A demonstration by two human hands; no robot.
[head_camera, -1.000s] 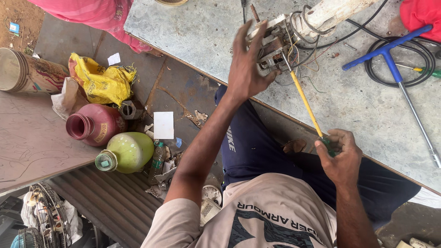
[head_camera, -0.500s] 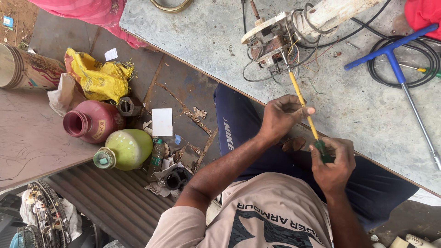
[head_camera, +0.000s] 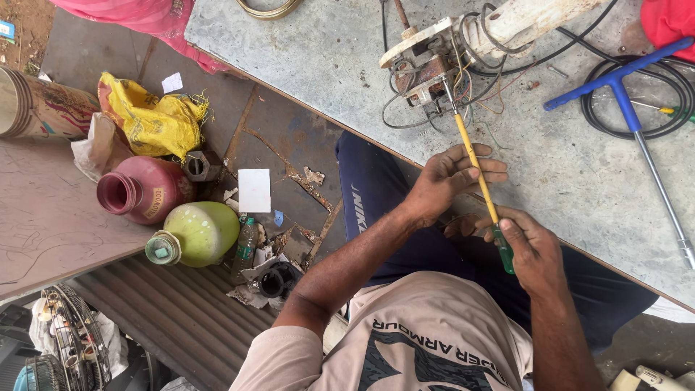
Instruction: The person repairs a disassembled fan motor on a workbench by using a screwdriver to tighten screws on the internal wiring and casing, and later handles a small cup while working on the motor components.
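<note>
- Right hand [head_camera: 534,253] closed around the green handle of the screwdriver [head_camera: 474,161], near the table's near edge.
- Left hand [head_camera: 449,177] pinches the yellow shaft midway, fingers curled over it, thumb underneath.
- Screwdriver runs diagonally from the near right up to the far left; its tip sits in the small electrical assembly [head_camera: 427,69] with a tangle of wires, far centre of the grey table [head_camera: 304,65].
- Assembly is attached to a white cylindrical body [head_camera: 521,22] lying tilted toward the far right.
- Blue T-handle wrench [head_camera: 626,87] lies right of the assembly, its steel shaft running toward the near right; it crosses a coil of black cable [head_camera: 666,101].
- Metal ring [head_camera: 269,9] at the table's far edge, left of the assembly.
- Floor on the left: pink jar [head_camera: 141,190] and green jar [head_camera: 197,232], both on their sides, just beside each other.
- Yellow bag [head_camera: 153,119] farther off, behind the pink jar; white square card [head_camera: 254,190] right of the jars.
- Fan grille [head_camera: 72,340] in the near left corner.
</note>
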